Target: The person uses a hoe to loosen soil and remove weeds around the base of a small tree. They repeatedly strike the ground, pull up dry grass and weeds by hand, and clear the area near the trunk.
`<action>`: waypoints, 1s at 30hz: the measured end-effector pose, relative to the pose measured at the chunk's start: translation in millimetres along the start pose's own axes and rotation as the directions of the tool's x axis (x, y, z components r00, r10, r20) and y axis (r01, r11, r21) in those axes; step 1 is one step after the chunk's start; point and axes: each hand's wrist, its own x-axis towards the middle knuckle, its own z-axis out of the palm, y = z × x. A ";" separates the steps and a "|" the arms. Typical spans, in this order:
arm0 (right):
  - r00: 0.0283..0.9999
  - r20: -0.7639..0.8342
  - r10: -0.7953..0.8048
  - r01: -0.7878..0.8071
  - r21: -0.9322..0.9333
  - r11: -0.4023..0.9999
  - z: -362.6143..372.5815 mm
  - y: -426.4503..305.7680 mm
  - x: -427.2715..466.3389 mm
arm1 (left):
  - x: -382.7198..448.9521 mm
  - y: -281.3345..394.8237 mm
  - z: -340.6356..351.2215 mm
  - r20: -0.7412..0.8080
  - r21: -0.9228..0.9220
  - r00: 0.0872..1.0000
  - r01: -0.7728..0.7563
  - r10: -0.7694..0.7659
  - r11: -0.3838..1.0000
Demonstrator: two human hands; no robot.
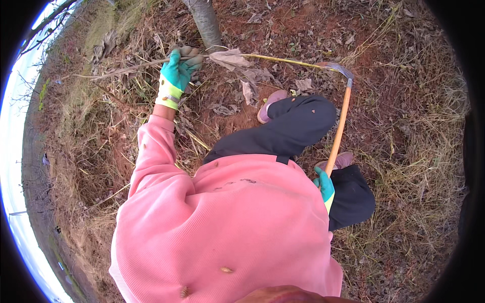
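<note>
My left hand (180,70), in a green and yellow work glove, grips a long dry plant stalk (144,65) near the base of a tree trunk. Withered brown leaves (235,62) hang from the stalk to the right of the hand. The stalk's yellowish far part (282,59) reaches the curved metal blade of a sickle (341,70); whether the blade cuts into it cannot be told. My right hand (325,185), gloved alike, is closed around the lower end of the sickle's wooden handle (340,130), beside my right knee.
A grey tree trunk (207,26) rises from the reddish soil beyond my left hand. Dry grass (413,181) and leaf litter cover the ground on the right. My shoes (272,105) rest on the soil. Thin bare branches (45,26) show at the upper left.
</note>
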 end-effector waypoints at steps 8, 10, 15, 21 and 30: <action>1.000 -0.014 0.015 -0.012 0.180 0.984 28.0 -48.4 24.0 | 8.9 140.3 -104.7 -0.310 0.133 0.934 -0.140 0.175 0.981; 0.999 -0.049 -0.009 0.015 0.114 0.993 27.3 -62.8 44.2 | 14.1 181.5 -116.4 -0.350 0.180 0.905 -0.189 0.243 0.965; 0.998 -0.050 -0.024 0.032 0.162 0.986 22.5 -79.3 64.3 | 7.3 271.7 -167.5 -0.406 0.191 0.825 -0.344 0.393 0.919; 0.987 -0.041 -0.159 0.164 0.197 0.967 25.9 -100.8 79.1 | -0.8 271.8 -229.6 -0.199 0.072 0.944 -0.255 0.264 0.964; 0.952 -0.137 -0.273 0.239 -0.221 0.945 23.7 -172.6 170.9 | 23.8 275.5 -238.9 -0.146 0.052 0.966 -0.207 0.213 0.977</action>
